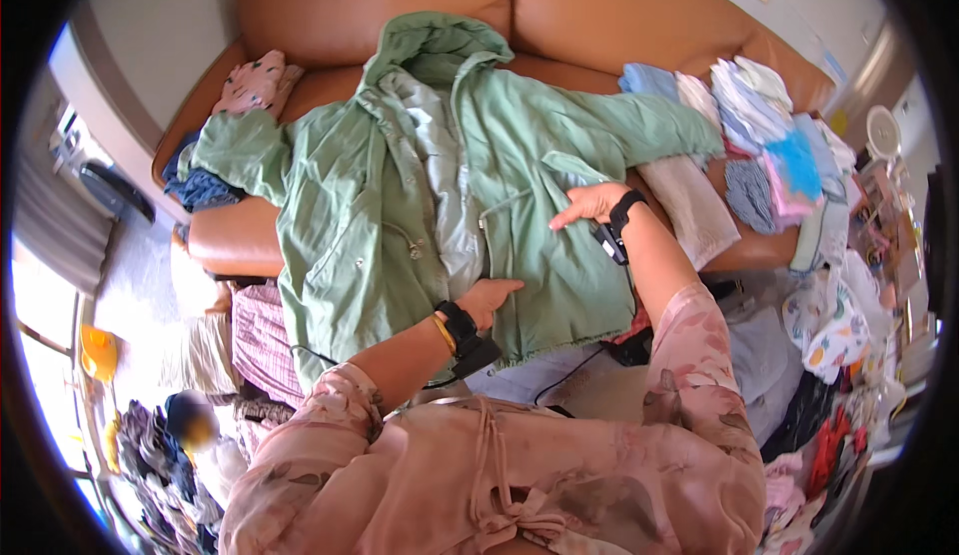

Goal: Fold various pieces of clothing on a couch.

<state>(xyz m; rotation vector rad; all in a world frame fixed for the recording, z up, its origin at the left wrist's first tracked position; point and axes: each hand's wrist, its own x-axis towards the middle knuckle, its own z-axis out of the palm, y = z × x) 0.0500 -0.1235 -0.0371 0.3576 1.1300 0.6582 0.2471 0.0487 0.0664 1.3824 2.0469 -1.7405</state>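
Observation:
A green hooded jacket (337, 180) lies spread on a brown leather sofa (359, 8), hood toward the backrest and both sleeves out to the sides. Its front is unzipped, with a pale shiny lining (434, 150) in the gap. On the lower front, beside the opening edge, rests my left hand (487, 304), one finger pointing right. My right hand (596, 204) touches the right front panel, just below a raised pocket flap (573, 169). The undersides of both hands are hidden, so a grip on the cloth cannot be made out. Black devices are strapped to both wrists.
Folded clothes (749, 105) are piled on the sofa's right end. A pink printed garment (255, 83) and blue denim (202, 184) lie at the left. More clothes (150, 450) heap up at lower left and lower right. Thin black cables (569, 379) run near my wrists.

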